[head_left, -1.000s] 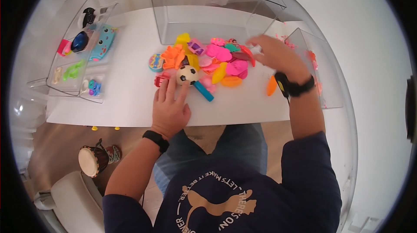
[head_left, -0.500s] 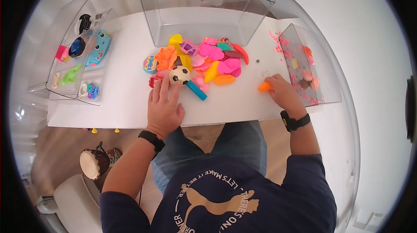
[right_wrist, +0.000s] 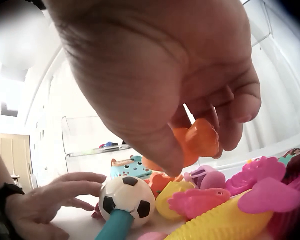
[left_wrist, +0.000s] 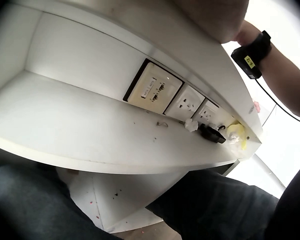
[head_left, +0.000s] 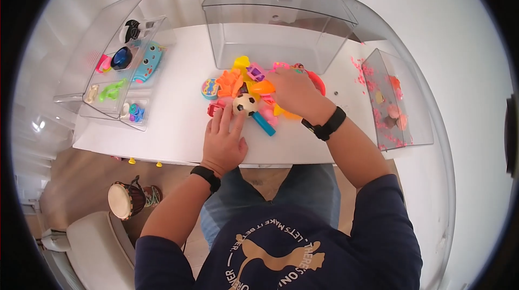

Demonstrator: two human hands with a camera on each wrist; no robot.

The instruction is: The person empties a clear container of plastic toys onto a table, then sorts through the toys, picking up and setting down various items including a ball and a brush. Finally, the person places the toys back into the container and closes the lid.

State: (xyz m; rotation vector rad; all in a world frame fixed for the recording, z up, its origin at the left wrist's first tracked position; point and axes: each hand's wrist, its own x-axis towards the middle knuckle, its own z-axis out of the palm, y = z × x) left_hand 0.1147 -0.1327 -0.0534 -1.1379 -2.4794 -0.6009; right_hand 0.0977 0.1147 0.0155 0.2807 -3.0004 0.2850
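Observation:
My right hand (head_left: pixel 297 95) is over the toy pile and pinches an orange plastic toy piece (right_wrist: pixel 202 137) between thumb and fingers. From the head view this orange piece lies above the soccer-patterned ball (head_left: pixel 245 104). A teal stick (head_left: pixel 263 124) runs from that ball toward the table's front. My left hand (head_left: pixel 224 141) rests flat-fingered on the table, its fingertips right at the ball's near left side. Around both hands lie an orange flower-like toy (head_left: pixel 230 82), a purple toy (head_left: pixel 255 72), a yellow ridged piece (right_wrist: pixel 225 220) and pink pieces (right_wrist: pixel 197 201).
A clear box (head_left: pixel 278 6) stands behind the pile. At left, a clear case (head_left: pixel 70 98) holds trays and a blue toy (head_left: pixel 148 63). Another clear box (head_left: pixel 416 133) sits at right among pink bits (head_left: pixel 359 71). A drum (head_left: pixel 120 201) stands on the floor.
My right hand went from above the pile's right side to the orange piece at the table's right, took it, and carried it left over the pile. My left hand stays by the ball.

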